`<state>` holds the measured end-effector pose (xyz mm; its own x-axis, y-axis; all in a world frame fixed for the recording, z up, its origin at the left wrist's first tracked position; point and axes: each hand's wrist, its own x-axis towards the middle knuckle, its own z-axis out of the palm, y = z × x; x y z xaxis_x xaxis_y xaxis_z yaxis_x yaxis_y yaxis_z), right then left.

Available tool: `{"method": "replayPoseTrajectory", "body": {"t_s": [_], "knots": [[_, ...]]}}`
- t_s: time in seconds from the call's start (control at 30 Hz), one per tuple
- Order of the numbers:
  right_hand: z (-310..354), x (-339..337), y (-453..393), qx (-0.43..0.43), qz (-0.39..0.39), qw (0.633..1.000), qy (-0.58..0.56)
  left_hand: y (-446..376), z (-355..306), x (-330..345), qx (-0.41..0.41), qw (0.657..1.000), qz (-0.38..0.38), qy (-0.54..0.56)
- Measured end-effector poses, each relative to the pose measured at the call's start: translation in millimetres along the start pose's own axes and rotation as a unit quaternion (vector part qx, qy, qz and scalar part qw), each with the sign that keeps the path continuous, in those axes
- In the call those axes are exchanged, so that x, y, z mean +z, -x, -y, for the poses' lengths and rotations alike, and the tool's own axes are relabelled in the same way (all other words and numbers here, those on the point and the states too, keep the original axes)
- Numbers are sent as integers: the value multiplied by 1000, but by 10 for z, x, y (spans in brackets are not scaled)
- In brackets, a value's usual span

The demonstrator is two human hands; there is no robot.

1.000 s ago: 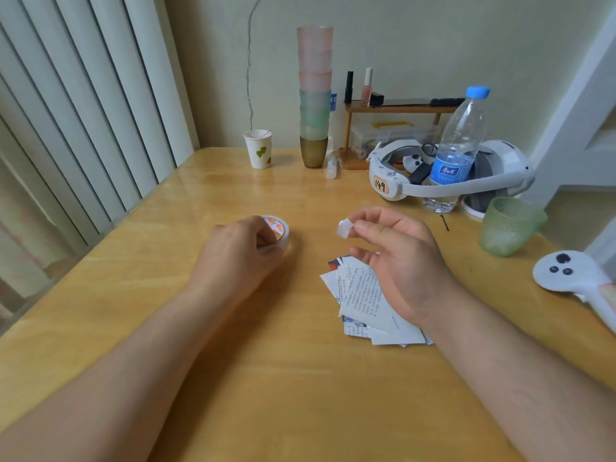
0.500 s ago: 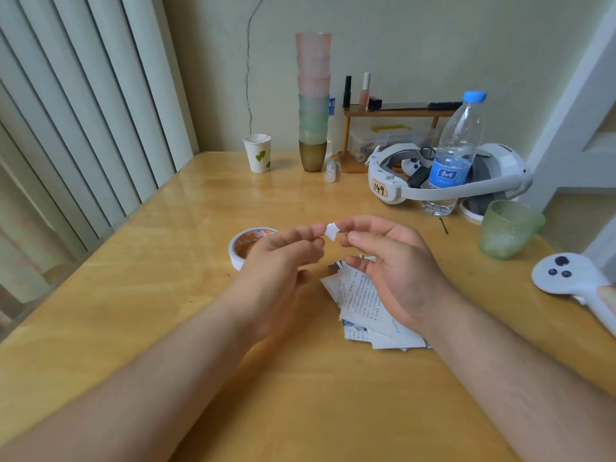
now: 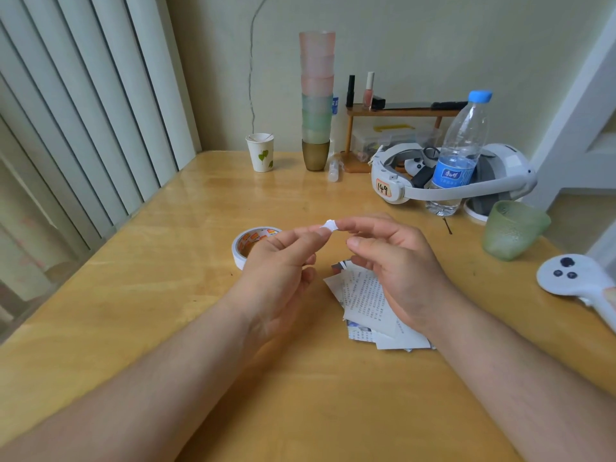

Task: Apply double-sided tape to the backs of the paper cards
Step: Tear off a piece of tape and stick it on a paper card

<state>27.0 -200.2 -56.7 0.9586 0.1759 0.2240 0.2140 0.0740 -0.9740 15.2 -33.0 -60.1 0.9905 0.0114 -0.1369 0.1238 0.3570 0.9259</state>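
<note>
Pinched between the fingertips of the left hand (image 3: 280, 261) and the right hand (image 3: 396, 261) is a small white piece of tape (image 3: 329, 225), which is held up above the wooden table (image 3: 133, 311). On the left hand the thumb and forefinger are closed on the near edge of the piece; on the right hand the forefinger tip is set against its far edge, while the thumb is seen just below and slightly apart, so whether it touches the piece cannot be told. The remaining fingers of both hands are loosely curled.

In the head view, the roll of double-sided tape (image 3: 248, 243) is laid flat on the table just behind the left hand and is partly hidden by it. The stack of paper cards (image 3: 366, 305) is spread on the table under and beside the right wrist, printed sides showing.

Farther back, a paper cup (image 3: 261, 152) and a tall stack of tumblers (image 3: 316, 101) are stood near the wall. A white headset (image 3: 450, 175) is placed to the right with a water bottle (image 3: 458, 155) standing in front of it, a green cup (image 3: 513, 230) nearby, and a white controller (image 3: 573, 278) at the right edge.
</note>
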Motion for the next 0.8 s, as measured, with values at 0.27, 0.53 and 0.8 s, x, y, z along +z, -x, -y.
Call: {"method": "replayPoseTrajectory", "body": {"t_s": [0.27,0.53,0.8], "knots": [[-9,-68,-62,-9,-114,980,166,21,14,3,109,990,-33,-77],[60,-49,15,-60,-27,987,147,95,51,53,177,968,-5,-179],[82,-36,41,-51,-23,989,136,126,20,35,151,975,52,-154]]}}
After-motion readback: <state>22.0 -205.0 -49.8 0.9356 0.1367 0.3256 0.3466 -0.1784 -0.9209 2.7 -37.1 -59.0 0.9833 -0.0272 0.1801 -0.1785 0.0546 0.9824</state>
